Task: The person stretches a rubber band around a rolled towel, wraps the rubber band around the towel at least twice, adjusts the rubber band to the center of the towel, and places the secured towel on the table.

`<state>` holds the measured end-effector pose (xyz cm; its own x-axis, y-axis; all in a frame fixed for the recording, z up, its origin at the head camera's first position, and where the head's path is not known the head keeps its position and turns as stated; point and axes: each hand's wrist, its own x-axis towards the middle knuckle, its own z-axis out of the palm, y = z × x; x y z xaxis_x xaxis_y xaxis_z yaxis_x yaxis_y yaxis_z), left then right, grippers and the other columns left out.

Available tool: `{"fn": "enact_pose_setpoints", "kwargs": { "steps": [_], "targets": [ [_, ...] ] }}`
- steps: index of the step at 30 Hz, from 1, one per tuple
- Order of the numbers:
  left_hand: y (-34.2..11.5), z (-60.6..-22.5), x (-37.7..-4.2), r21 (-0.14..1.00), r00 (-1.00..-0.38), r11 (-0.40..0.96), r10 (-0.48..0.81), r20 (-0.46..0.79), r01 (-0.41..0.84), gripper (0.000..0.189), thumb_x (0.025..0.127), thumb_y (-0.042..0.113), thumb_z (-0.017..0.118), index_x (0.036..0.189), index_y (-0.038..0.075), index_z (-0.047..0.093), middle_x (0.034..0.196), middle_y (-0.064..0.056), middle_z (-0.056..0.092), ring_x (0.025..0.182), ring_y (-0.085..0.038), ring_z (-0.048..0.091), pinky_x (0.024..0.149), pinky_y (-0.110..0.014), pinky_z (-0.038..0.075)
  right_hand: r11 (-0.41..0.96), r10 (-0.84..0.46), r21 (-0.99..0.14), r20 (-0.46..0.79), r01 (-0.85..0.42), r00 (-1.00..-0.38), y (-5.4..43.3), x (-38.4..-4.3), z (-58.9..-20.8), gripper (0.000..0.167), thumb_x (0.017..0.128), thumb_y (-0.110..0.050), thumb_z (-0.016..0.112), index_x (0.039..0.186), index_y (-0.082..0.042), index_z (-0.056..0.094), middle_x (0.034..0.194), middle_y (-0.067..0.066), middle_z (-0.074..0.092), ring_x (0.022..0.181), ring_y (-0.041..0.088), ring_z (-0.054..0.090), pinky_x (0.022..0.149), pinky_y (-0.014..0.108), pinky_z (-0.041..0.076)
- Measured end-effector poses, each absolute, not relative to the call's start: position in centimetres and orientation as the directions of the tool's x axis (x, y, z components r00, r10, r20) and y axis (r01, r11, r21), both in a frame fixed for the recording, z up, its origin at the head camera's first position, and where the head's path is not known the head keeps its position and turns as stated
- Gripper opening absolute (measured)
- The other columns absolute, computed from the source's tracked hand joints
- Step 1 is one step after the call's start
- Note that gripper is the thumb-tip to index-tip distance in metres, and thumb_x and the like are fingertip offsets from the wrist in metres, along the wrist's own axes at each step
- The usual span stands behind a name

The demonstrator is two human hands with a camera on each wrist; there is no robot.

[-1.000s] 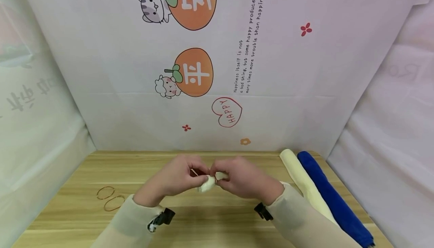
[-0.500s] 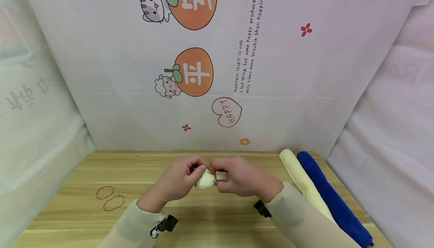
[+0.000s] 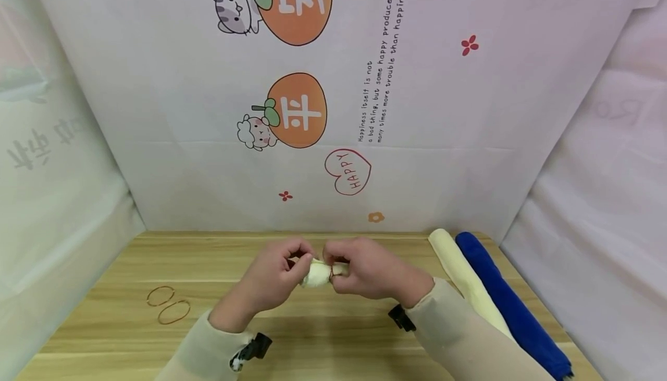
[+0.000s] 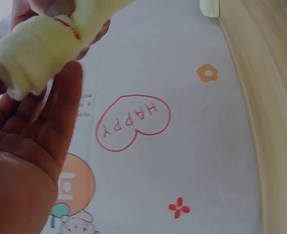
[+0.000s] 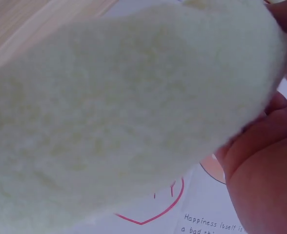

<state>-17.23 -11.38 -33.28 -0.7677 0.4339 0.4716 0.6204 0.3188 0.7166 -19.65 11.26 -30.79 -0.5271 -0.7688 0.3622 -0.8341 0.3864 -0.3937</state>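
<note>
A pale yellow rolled towel [image 3: 316, 275] is held up between both hands in the head view. Around it, close to its left end, runs a thin red rubber band [image 4: 68, 27]. My left hand [image 3: 273, 271] holds that end; in the left wrist view its fingers [image 4: 68, 105] lie beneath the roll. The right hand [image 3: 367, 268] grips the towel at the band, thumb and forefinger on either side. In the right wrist view the towel's long body [image 5: 133, 97] fills much of the picture; from the head, the right hand and forearm hide most of it.
Two loose rubber bands [image 3: 167, 304] lie on the wooden table [image 3: 323, 346] at the left. At the right a cream towel roll [image 3: 471, 282] and a blue towel roll [image 3: 513, 303] lie side by side. Printed white cloth [image 3: 417, 184] stands behind and at both sides.
The left hand has slid slightly leftward and down along the towel's end, uncovering more of it. My right hand stays nearly where it was, at the band.
</note>
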Motion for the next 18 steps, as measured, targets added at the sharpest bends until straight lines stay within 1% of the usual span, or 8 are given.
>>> {"fn": "enact_pose_setpoints", "kwargs": {
  "steps": [2, 5, 7, 9, 11, 13, 16, 18],
  "targets": [
    [-11.2, -33.0, -17.1, 0.688, -0.750, 0.343, 0.476, 0.460, 0.640, 0.001, 0.099, 0.016, 0.063, 0.099, 0.016, 0.064, 0.090, 0.008, 0.062, 0.072, -0.011, 0.057, 0.058, -0.029, 0.052, 0.406, -0.760, -0.388, 0.359, -0.827, -0.541, 11.4, -19.6, -30.8, 0.025, 0.079, -0.003, 0.069, 0.086, -0.021, 0.054, 0.072, -0.013, 0.049, 0.060, 0.002, 0.042, 0.053, 0.019, 0.038],
    [-11.0, -32.7, -16.9, 0.623, -0.710, 0.374, 0.527, 0.467, 0.687, 0.015, 0.092, 0.015, 0.073, 0.103, 0.018, 0.063, 0.100, 0.009, 0.060, 0.082, -0.012, 0.056, 0.064, -0.030, 0.053, 0.448, -0.741, -0.386, 0.344, -0.806, -0.577, 11.6, -19.3, -30.8, 0.024, 0.083, -0.007, 0.072, 0.094, -0.020, 0.055, 0.076, -0.013, 0.054, 0.062, 0.003, 0.047, 0.055, 0.021, 0.044],
    [-11.0, -32.7, -16.9, 0.586, -0.687, 0.382, 0.542, 0.484, 0.715, 0.021, 0.088, 0.012, 0.077, 0.102, 0.019, 0.063, 0.101, 0.010, 0.058, 0.080, -0.012, 0.054, 0.064, -0.029, 0.051, 0.478, -0.729, -0.387, 0.325, -0.788, -0.602, 11.8, -19.1, -30.8, 0.025, 0.086, -0.012, 0.074, 0.099, -0.020, 0.055, 0.078, -0.013, 0.056, 0.063, 0.004, 0.049, 0.056, 0.023, 0.047],
    [-10.9, -32.7, -16.9, 0.569, -0.674, 0.379, 0.539, 0.506, 0.730, 0.022, 0.087, 0.007, 0.077, 0.099, 0.019, 0.063, 0.102, 0.010, 0.058, 0.079, -0.012, 0.053, 0.063, -0.028, 0.050, 0.498, -0.724, -0.383, 0.309, -0.778, -0.617, 12.0, -18.9, -31.0, 0.026, 0.087, -0.015, 0.075, 0.103, -0.019, 0.055, 0.079, -0.013, 0.057, 0.064, 0.004, 0.050, 0.056, 0.024, 0.048],
    [-11.0, -32.9, -16.9, 0.571, -0.677, 0.377, 0.521, 0.519, 0.729, 0.024, 0.086, 0.004, 0.078, 0.096, 0.019, 0.063, 0.102, 0.010, 0.058, 0.076, -0.012, 0.052, 0.061, -0.028, 0.049, 0.505, -0.724, -0.371, 0.308, -0.779, -0.617, 12.3, -18.7, -31.2, 0.027, 0.088, -0.017, 0.076, 0.104, -0.019, 0.055, 0.080, -0.012, 0.057, 0.064, 0.004, 0.050, 0.057, 0.024, 0.048],
    [-11.0, -33.1, -16.8, 0.577, -0.692, 0.391, 0.501, 0.520, 0.717, 0.024, 0.085, 0.003, 0.079, 0.095, 0.019, 0.064, 0.103, 0.011, 0.057, 0.077, -0.012, 0.053, 0.062, -0.028, 0.049, 0.505, -0.724, -0.346, 0.330, -0.791, -0.606, 12.5, -18.7, -31.5, 0.027, 0.088, -0.017, 0.078, 0.104, -0.019, 0.056, 0.079, -0.012, 0.056, 0.064, 0.005, 0.049, 0.057, 0.024, 0.047],
    [-11.1, -33.3, -16.9, 0.599, -0.732, 0.427, 0.471, 0.492, 0.677, 0.022, 0.087, 0.007, 0.078, 0.099, 0.020, 0.066, 0.109, 0.012, 0.055, 0.084, -0.012, 0.055, 0.068, -0.028, 0.051, 0.495, -0.720, -0.284, 0.395, -0.821, -0.571, 12.7, -18.7, -32.1, 0.029, 0.086, -0.016, 0.080, 0.102, -0.018, 0.057, 0.082, -0.012, 0.058, 0.066, 0.005, 0.050, 0.058, 0.023, 0.046],
    [-11.1, -33.5, -16.9, 0.644, -0.768, 0.428, 0.450, 0.456, 0.634, 0.021, 0.088, 0.009, 0.077, 0.102, 0.021, 0.067, 0.112, 0.012, 0.054, 0.090, -0.012, 0.057, 0.073, -0.028, 0.054, 0.491, -0.714, -0.239, 0.440, -0.837, -0.545, 12.8, -18.8, -32.5, 0.030, 0.084, -0.015, 0.082, 0.099, -0.017, 0.057, 0.084, -0.011, 0.060, 0.068, 0.006, 0.051, 0.059, 0.024, 0.047]
  ]
}}
